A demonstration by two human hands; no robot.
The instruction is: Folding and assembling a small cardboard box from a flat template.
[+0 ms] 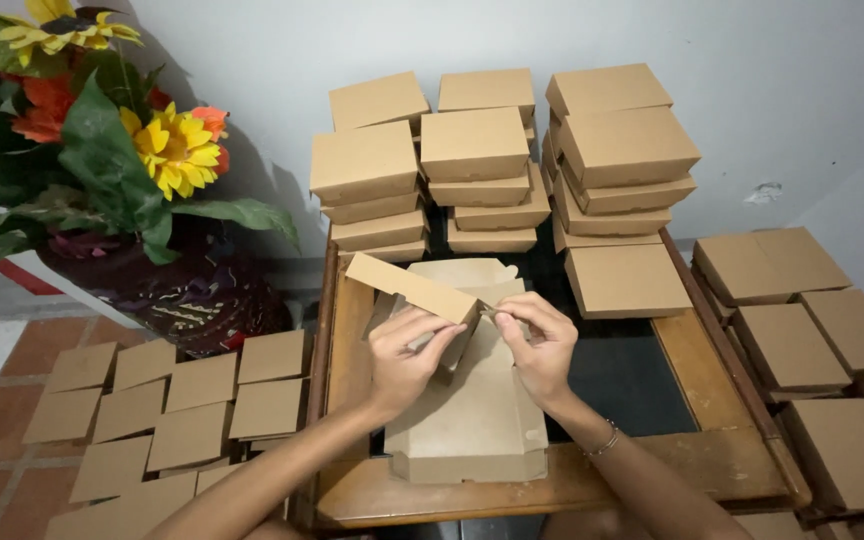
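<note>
Wooden table (722, 470) by a white wall | we fold a half-formed kraft box (452, 330) at its centre | our left hand (402, 360) pinches the raised flap, our right hand (542, 345) pinches a side tab | finished boxes (497, 160) stacked behind | many flat blanks (182, 410) still on the floor.

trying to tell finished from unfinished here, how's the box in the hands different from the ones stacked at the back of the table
The box in the hands lies open, with its pale inside showing; the stacked boxes are closed, showing only lids and sides. The left hand and right hand pinch a loose flap of the open box with their fingers; the stacked boxes have nothing sticking out. The open box lies alone; the others sit in piles. Both are brown cardboard.
</note>
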